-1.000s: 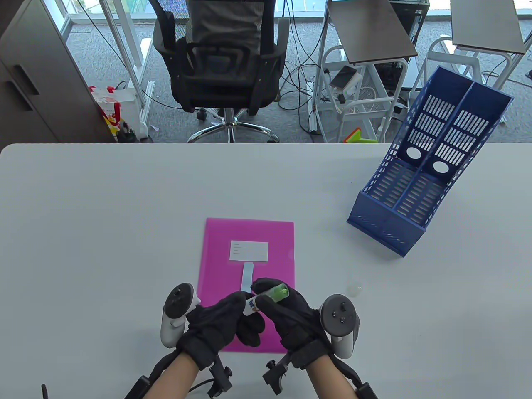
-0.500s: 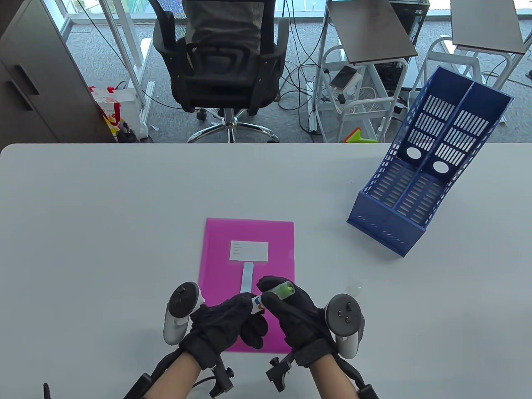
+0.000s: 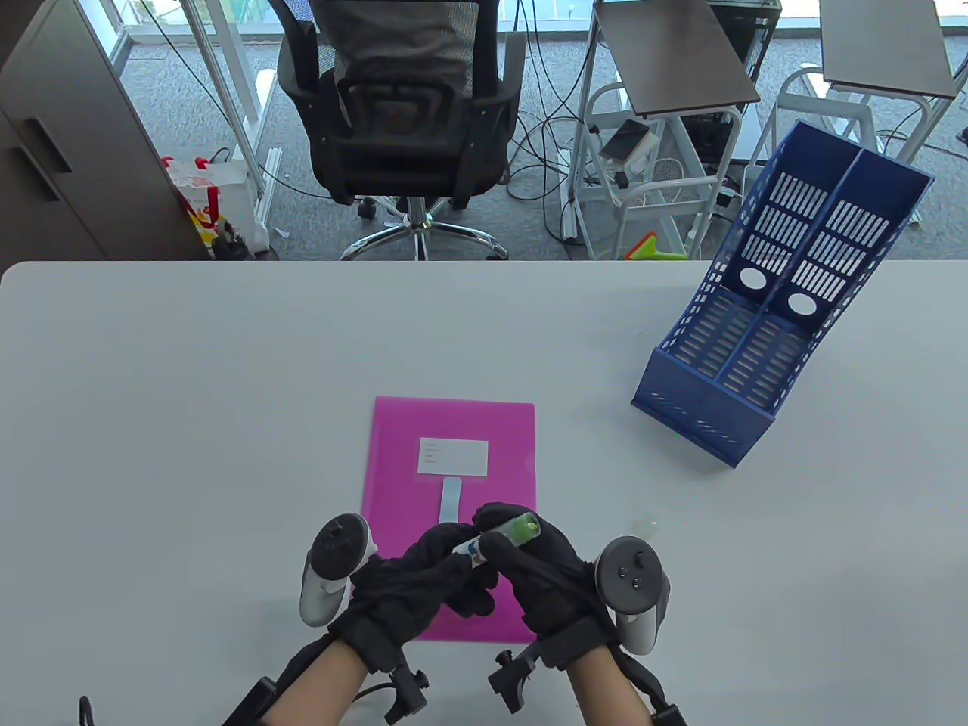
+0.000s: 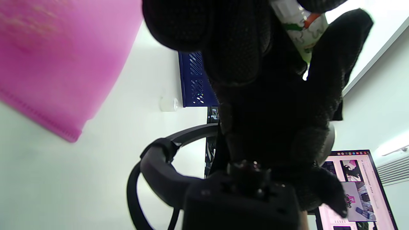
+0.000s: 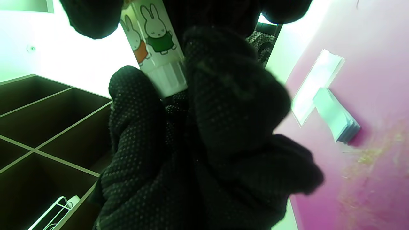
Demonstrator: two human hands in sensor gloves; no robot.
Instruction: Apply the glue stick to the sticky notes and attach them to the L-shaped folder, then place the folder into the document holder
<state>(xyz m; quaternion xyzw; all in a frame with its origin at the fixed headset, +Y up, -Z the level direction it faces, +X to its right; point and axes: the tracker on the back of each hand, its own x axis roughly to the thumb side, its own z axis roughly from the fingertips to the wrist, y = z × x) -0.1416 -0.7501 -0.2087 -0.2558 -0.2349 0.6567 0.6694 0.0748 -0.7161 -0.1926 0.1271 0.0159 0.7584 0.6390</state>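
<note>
1. From my table view, the gloves cover most of the glue stick [image 3: 505, 535]; I see only its green end and a bit of label.
2. My left hand [image 3: 412, 586] and right hand [image 3: 541, 578] hide the pink folder's [image 3: 454, 431] near edge.
3. The small pale strip [image 3: 451, 501] has its near end hidden behind the fingers.
4. The print on the white label [image 3: 452, 457] is too small for me to read.
5. In the left wrist view, the folder is blurred and cut off at the top and left edges.
</note>
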